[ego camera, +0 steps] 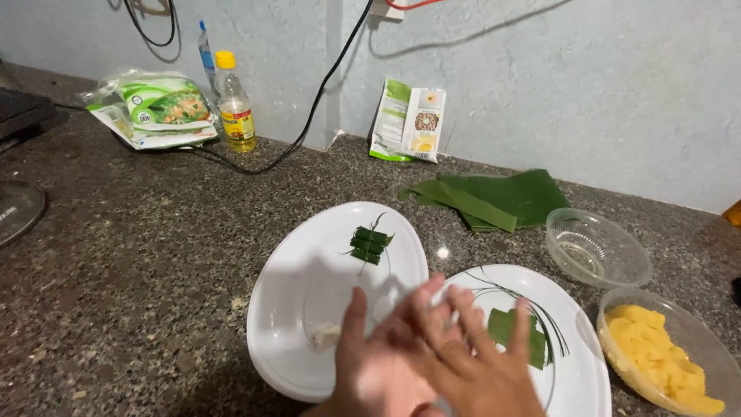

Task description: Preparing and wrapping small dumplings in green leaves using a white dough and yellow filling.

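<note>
My left hand (370, 363) and my right hand (475, 359) are pressed together, palm against palm, low in the view over two white plates; both are blurred, and whether anything lies between the palms is hidden. The left plate (309, 286) carries a small wrapped green leaf parcel (369, 244) near its far edge and a small whitish lump (325, 335) close to my left hand. The right plate (575, 371) holds a flat piece of green leaf (505, 324) and thin leaf strips, partly under my right fingers.
Folded banana leaves (494, 199) lie behind the plates. At right stand an empty clear bowl (598, 249) and a clear bowl of yellow mash (656, 357). By the wall are an oil bottle (234, 104), plastic packets (158, 108), a carton packet (409, 120) and a black cable (309, 120).
</note>
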